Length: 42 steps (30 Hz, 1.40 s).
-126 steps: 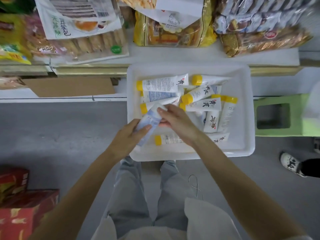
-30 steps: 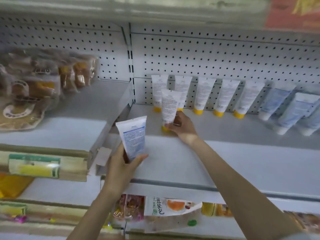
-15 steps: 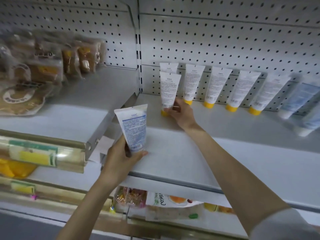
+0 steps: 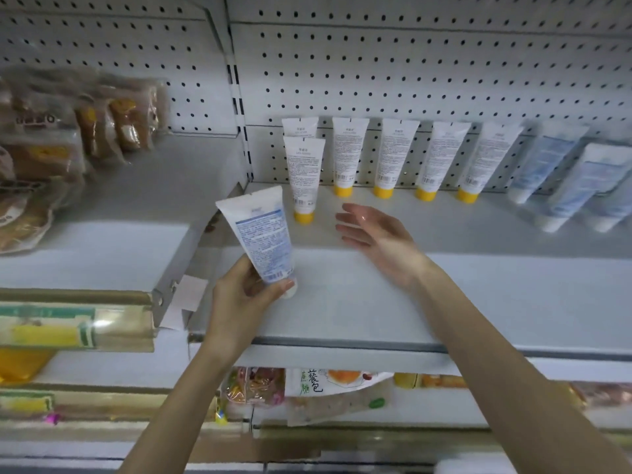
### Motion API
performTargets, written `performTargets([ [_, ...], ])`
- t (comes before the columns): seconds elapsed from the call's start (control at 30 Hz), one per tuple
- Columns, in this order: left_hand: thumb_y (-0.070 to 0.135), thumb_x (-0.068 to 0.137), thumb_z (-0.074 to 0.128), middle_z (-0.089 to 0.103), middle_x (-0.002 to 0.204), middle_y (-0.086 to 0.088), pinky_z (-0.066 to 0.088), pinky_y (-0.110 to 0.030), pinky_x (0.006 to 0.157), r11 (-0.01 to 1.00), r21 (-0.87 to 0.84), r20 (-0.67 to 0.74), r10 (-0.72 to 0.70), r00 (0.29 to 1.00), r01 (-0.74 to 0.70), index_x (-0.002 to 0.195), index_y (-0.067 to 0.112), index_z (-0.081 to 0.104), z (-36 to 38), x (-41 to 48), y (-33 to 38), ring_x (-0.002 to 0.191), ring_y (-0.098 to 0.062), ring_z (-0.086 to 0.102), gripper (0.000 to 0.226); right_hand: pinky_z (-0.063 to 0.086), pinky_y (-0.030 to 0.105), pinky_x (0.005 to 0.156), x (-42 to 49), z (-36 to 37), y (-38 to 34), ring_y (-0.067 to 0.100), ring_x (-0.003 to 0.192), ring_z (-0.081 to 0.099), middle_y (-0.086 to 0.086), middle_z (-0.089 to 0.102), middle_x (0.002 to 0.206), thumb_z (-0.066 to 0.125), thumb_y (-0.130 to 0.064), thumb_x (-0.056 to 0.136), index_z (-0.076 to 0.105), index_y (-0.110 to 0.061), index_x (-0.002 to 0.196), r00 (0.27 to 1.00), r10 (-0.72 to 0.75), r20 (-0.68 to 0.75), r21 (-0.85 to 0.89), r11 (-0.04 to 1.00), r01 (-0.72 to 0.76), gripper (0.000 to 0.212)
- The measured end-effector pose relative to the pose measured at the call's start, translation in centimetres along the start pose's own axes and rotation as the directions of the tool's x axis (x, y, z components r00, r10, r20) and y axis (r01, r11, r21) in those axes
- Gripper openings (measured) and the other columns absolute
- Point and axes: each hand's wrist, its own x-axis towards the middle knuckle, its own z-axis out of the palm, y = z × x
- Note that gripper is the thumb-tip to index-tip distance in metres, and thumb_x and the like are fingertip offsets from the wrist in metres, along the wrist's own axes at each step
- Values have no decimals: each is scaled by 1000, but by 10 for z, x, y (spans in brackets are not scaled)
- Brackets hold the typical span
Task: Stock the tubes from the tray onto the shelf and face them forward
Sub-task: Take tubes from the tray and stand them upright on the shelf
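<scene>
My left hand [image 4: 244,297] grips a blue-and-white tube [image 4: 261,234] by its white cap end, crimp upward, above the front of the grey shelf [image 4: 376,302]. A yellow-capped white tube [image 4: 303,179] stands on its cap in front of the back row, with its printed back towards me. My right hand [image 4: 376,234] hovers open just right of it, touching nothing. Several more yellow-capped tubes [image 4: 393,155] lean against the pegboard. Blue tubes [image 4: 578,186] stand at the right, blurred. The tray is out of view.
Bagged bread [image 4: 51,145] fills the neighbouring shelf on the left. A metal divider [image 4: 191,254] separates the two shelves. Snack packets [image 4: 307,384] lie on the shelf below. Bare shelf surface stretches in front of the tube row.
My right hand has let go of the yellow-capped tube and drawn back to the right, open. The left hand has lifted the blue tube slightly toward the shelf.
</scene>
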Motion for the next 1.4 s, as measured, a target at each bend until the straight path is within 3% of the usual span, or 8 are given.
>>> performTargets([
  [0.17, -4, 75, 73, 73, 99, 8, 57, -29, 79, 995, -93, 269, -2, 963, 28, 106, 18, 66, 56, 19, 23, 91, -6, 68, 39, 46, 35, 101, -62, -12, -31, 17, 119, 58, -3, 65, 121, 65, -33, 84, 62, -21, 116, 987, -136, 86, -162, 976, 148, 34],
  [0.43, 3, 77, 75, 74, 95, 3, 55, -25, 73, 979, -192, 635, 72, 770, 67, 108, 19, 67, 171, -3, 55, 87, -9, 69, 36, 50, 22, 85, -148, -66, -49, 0, 93, 63, -9, 67, 99, 71, -11, 83, 69, -26, 98, 860, -312, -403, -521, 851, 65, 20],
  [0.63, 43, 90, 57, 45, 142, 1, 28, -21, 104, 901, 158, 745, 160, 648, -404, 138, 16, 44, 248, -34, 55, 131, -14, 40, 56, 57, 44, 83, -209, -145, -60, 25, 91, 69, 6, 73, 95, 61, -19, 92, 70, -18, 96, 564, -207, -800, -223, 974, 40, 10],
  [0.77, 84, 67, -14, 19, 158, 3, 1, -37, 117, 658, 377, 829, 74, 554, -652, 149, 26, 22, 271, -47, 44, 146, -14, 11, 107, 57, 42, 84, -219, -208, -76, 22, 91, 68, 1, 71, 94, 61, -19, 92, 68, -20, 100, 473, -227, -852, -225, 972, 60, 10],
  [0.9, 64, 90, 4, 4, 161, 3, -5, -41, 118, 597, 460, 809, 24, 588, -657, 151, 31, 13, 322, -53, 64, 147, -14, -2, 70, 55, 47, 87, -215, -286, -80, 25, 91, 68, 3, 71, 92, 66, -20, 89, 68, -17, 98, 422, -227, -877, -242, 970, 19, 10],
  [1.1, 65, 92, 10, 7, 161, 1, -1, -48, 118, 449, 676, 647, 18, 763, -584, 151, 33, 14, 425, -71, 76, 147, -19, 1, 67, 55, 49, 83, -209, -407, -74, 19, 77, 64, 2, 68, 82, 70, -21, 85, 67, -17, 91, 529, -268, -805, -367, 926, -91, 8],
  [1.2, 68, 87, -3, 16, 159, 0, 10, -46, 118, 312, 735, 614, 70, 787, -601, 150, 33, 18, 433, -73, 74, 146, -21, 12, 75, 57, 45, 82, -212, -435, -73, 18, 81, 66, 2, 70, 87, 71, -16, 84, 67, -17, 96, 615, -278, -738, -390, 919, -52, 13],
  [1.4, 67, 87, 5, 34, 153, 3, 21, -43, 116, 311, 766, 569, 78, 818, -563, 146, 32, 34, 435, -73, 74, 142, -19, 28, 74, 56, 26, 77, -219, -454, -67, 15, 88, 67, -4, 69, 100, 75, -11, 79, 60, -21, 109, 823, -354, -444, -565, 824, 49, 35],
])
